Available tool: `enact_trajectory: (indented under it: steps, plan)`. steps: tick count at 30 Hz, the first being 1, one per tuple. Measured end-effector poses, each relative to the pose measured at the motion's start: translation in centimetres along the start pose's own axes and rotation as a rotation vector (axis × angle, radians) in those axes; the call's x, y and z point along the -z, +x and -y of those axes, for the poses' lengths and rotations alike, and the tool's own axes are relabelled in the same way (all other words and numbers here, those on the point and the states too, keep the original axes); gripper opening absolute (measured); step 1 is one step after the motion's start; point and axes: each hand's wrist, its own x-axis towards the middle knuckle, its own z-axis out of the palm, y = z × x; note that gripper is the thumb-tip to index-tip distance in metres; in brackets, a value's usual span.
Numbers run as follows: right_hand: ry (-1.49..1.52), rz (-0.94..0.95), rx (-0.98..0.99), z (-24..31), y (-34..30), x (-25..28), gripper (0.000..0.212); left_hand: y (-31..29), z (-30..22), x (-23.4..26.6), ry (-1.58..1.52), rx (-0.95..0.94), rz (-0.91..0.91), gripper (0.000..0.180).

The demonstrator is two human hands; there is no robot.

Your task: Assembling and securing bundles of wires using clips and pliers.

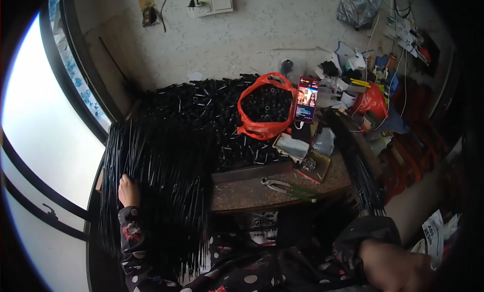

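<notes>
A thick spread of long, thin black strips (166, 161) hangs over the table's left front edge. My left hand (129, 192) lies at the left side of it, fingers curled round one or more of the strips. Down at the lower right is my right hand (396, 267), smeared by motion, so its fingers and anything in them cannot be made out. A second, narrower bundle of black strips (360, 171) slopes over the table's right side, its lower ends close to my right sleeve.
Behind the strips lies a heap of short black tubes (201, 103). A red plastic bag (264, 131) holds more black pieces, beside an upright lit phone (306, 100). Green-handled pincers (287, 187) rest near the table's front edge (242, 198). Clutter (353, 80) crowds the back right.
</notes>
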Motion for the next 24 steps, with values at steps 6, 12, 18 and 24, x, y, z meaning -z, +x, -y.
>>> enact_trajectory:
  steps: [6,12,18,24]
  plan:
    - [0.166,-0.067,-0.641,-7.6,-10.0,6.9,0.022,1.6,-2.0,3.6,0.099,0.177,0.062,0.018]
    - [-1.134,-0.002,-1.218,-14.0,-24.1,7.3,0.020,7.7,0.6,3.5,-0.663,0.213,0.239,0.032]
    - [-1.116,0.000,-1.192,-14.1,-27.3,7.7,0.024,13.7,-8.8,10.8,-0.512,0.073,0.043,0.028]
    - [-1.141,-0.029,-1.120,-13.1,-28.4,8.2,0.025,15.9,-18.4,16.0,-0.962,0.057,0.012,0.026]
